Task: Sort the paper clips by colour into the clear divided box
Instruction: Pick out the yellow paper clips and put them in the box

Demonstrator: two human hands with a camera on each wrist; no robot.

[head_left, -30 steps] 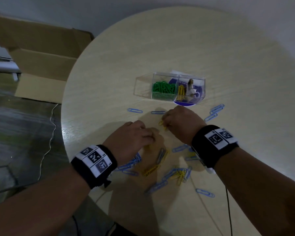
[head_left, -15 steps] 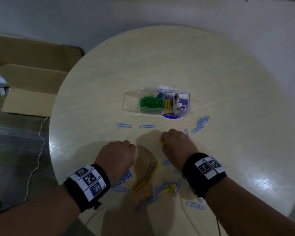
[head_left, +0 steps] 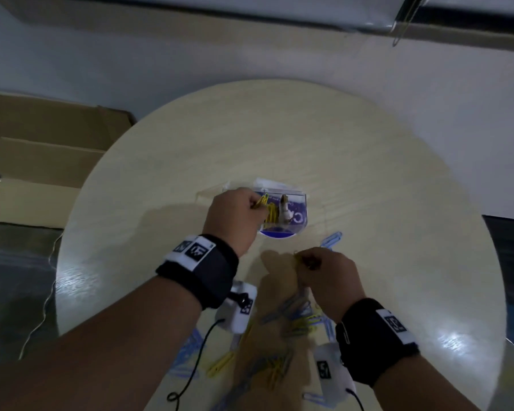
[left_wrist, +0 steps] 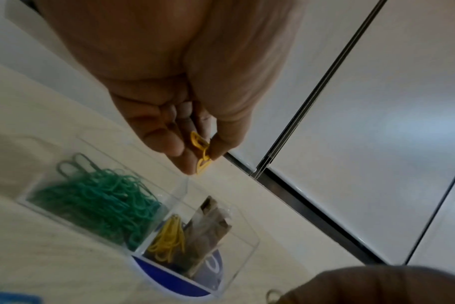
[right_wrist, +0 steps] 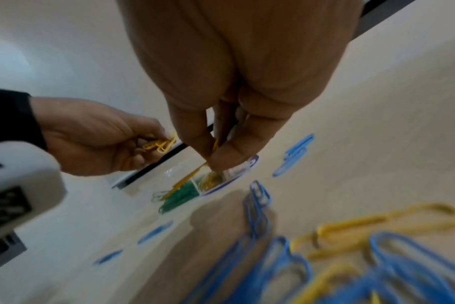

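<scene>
The clear divided box (head_left: 304,203) (left_wrist: 247,253) stands mid-table on a blue disc. One compartment holds green clips (left_wrist: 99,203); the one beside it holds yellow clips (left_wrist: 169,238) and a brown paper scrap (left_wrist: 208,224). My left hand (head_left: 257,204) (left_wrist: 203,156) hovers over the box and pinches a few yellow clips (left_wrist: 201,151) (right_wrist: 160,144) between thumb and fingers. My right hand (head_left: 301,259) (right_wrist: 212,158) is nearer me, in front of the box, and pinches one yellow clip (right_wrist: 215,145).
Loose blue and yellow clips (head_left: 297,318) (right_wrist: 351,246) lie in a pile near the table's front edge, under my wrists. More blue clips (head_left: 331,238) lie right of the box. An open cardboard carton (head_left: 42,161) stands on the floor to the left.
My left hand rose from the pile and went forward over the box with yellow clips. My right hand lifted slightly, still pinching a yellow clip. The head view tilted up.
</scene>
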